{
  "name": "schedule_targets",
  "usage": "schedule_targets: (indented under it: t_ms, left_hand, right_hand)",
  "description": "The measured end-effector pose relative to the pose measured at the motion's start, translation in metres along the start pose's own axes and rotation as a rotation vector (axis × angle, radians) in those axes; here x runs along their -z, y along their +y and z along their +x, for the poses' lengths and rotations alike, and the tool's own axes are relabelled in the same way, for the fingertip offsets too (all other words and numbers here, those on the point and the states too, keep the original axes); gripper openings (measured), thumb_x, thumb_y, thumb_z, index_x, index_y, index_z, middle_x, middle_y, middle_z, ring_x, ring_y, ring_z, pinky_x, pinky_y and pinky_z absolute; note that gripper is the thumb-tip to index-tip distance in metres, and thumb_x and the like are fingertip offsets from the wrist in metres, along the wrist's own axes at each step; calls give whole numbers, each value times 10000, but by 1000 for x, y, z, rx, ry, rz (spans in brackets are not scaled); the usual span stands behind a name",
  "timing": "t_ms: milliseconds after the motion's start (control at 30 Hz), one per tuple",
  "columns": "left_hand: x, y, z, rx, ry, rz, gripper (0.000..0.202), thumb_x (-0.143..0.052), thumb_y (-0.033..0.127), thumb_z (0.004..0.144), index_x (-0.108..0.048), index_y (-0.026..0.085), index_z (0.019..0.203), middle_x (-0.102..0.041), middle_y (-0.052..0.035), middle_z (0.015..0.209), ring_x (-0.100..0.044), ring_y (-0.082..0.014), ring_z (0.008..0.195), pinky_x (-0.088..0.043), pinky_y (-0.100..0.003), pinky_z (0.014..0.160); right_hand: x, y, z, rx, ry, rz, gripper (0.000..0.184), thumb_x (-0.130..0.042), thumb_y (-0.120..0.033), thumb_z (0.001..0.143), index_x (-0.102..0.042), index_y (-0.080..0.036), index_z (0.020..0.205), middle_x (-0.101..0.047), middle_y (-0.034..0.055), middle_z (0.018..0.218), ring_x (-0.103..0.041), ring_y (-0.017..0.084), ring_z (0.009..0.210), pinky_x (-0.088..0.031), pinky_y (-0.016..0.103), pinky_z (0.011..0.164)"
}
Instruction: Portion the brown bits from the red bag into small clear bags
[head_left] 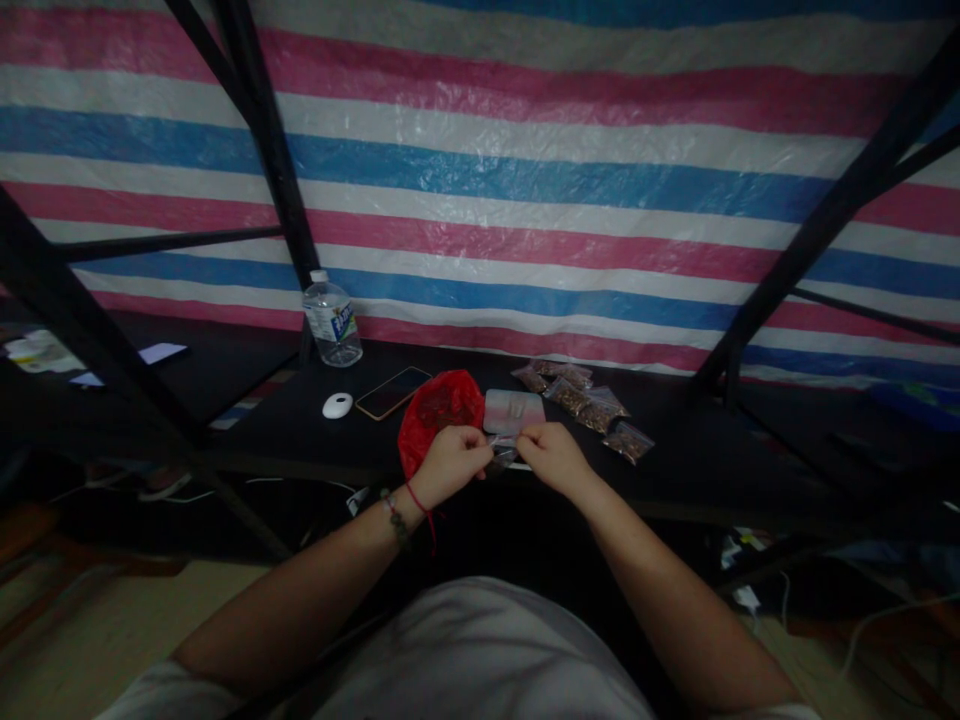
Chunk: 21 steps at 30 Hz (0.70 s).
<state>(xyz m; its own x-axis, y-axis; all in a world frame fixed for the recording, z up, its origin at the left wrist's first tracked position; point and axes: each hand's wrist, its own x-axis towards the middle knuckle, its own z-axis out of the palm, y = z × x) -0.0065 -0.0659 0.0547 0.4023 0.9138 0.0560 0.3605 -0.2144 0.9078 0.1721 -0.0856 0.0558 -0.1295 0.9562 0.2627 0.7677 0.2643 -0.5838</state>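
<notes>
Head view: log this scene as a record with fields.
Left hand: pinches a small clear plastic bag
Right hand: pinches the same bag
Bag contents: too dark to tell
Beyond hands: pale rectangular plate-like object
Left of that: red plastic bag
Farther left: dark-screened rectangular phone, smooth white oval object, clear plastic bottle
Right: small clear plastic bags of brown bits
Backdrop: pink, white and blue striped plastic sheet

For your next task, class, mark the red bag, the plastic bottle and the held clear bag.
Red bag [415, 431], head view: its left-hand wall.
Plastic bottle [333, 323], head view: mid-body, on the label.
Held clear bag [504, 456], head view: below its top edge.
</notes>
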Motion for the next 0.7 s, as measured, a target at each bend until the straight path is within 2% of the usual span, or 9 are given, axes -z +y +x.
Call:
schedule_targets:
  t_ms: [100,133,200,267,333,433,533,633,700]
  left_hand:
    - [8,-1,1,-81,4,134,131,-517,197,661,-566,160,545,-577,16,520,-533,-113,524,-359,-201,487]
    - [11,0,1,-117,13,155,133,-517,200,666,-574,160,553,-594,11,555,-542,-115,550,-370,-200,499]
    - [18,2,1,-157,40,132,143,-500,208,686,-599,157,596,-628,1,627,-553,-114,577,-388,-198,510]
    - [25,7,0,-143,53,51,159,-481,224,703,-614,152,655,-641,-6,656,-551,-110,555,-396,-197,494]
    - [32,11,0,-123,42,-39,168,-469,240,707,-601,145,664,-619,-1,615,-533,-104,511,-398,-197,479]
    - [42,13,3,-155,1,-133,155,-469,235,683,-549,144,586,-556,13,535,-504,-94,484,-398,-198,490]
    - [49,8,8,-206,-2,-183,140,-474,221,656,-513,146,544,-524,20,519,-483,-87,492,-380,-193,496]
    - [56,-2,16,-198,57,-231,121,-483,235,667,-509,153,582,-516,35,528,-468,-83,473,-363,-193,481]
    - [61,-8,22,-184,111,-214,136,-497,254,692,-486,163,591,-499,47,520,-462,-82,447,-353,-195,464]
  right_hand:
    - [-1,1,-1,36,12,48,284,-483,-216,790,-480,-183,508,-447,-19,516,-438,119,522,-304,240,515]
    - [-3,1,-1,84,22,108,228,-498,-227,800,-532,-183,579,-519,-1,604,-497,138,604,-359,244,560]
    - [-10,4,-2,197,30,286,130,-574,-283,804,-620,-197,891,-615,58,973,-566,193,902,-451,275,701]
    - [-20,6,-3,255,8,470,581,-705,-343,735,-477,-252,1261,-446,99,1354,-462,241,1200,-476,331,845]
    - [-30,7,-3,237,-39,604,938,-805,-339,638,-279,-307,1413,-260,103,1497,-370,262,1312,-464,376,927]
    - [-43,7,-2,147,-107,788,1051,-836,-283,595,-211,-365,1436,-216,87,1526,-471,253,1241,-498,374,897]
    - [-52,7,1,12,-149,1063,993,-824,-243,605,-259,-404,1405,-380,61,1438,-633,187,988,-545,300,745]
    - [-56,6,6,-166,-184,1318,795,-800,-260,645,-396,-350,1323,-618,16,1107,-660,120,725,-527,222,596]
    - [-56,6,11,-247,-159,1399,608,-797,-268,653,-516,-273,1192,-652,-10,899,-633,93,620,-511,193,551]
